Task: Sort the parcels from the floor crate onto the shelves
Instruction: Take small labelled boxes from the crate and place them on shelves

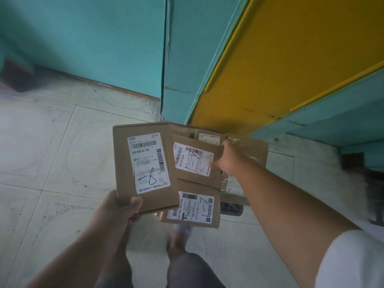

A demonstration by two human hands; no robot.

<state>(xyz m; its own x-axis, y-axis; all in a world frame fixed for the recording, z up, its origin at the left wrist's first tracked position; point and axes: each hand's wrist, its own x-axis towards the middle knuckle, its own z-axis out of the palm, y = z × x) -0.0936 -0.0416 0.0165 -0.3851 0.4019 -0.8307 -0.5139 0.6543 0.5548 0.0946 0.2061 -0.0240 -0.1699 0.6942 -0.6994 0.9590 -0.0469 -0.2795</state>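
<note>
My left hand grips the lower edge of a flat cardboard parcel, thumb on top; its white label is hand-marked "1-8". My right hand reaches down to the pile and pinches the right edge of a second parcel, also marked "1-8", with the thumb lying on its label. Just below lies a parcel marked "1-7". Another labelled parcel shows behind. A dark corner of the floor crate peeks out under the pile; the rest of it is hidden.
A taped brown box sits right of my right hand. The shelf unit rises directly behind: a yellow shelf above a teal one, with a teal side panel. Pale tiled floor spreads left; my foot stands below the parcels.
</note>
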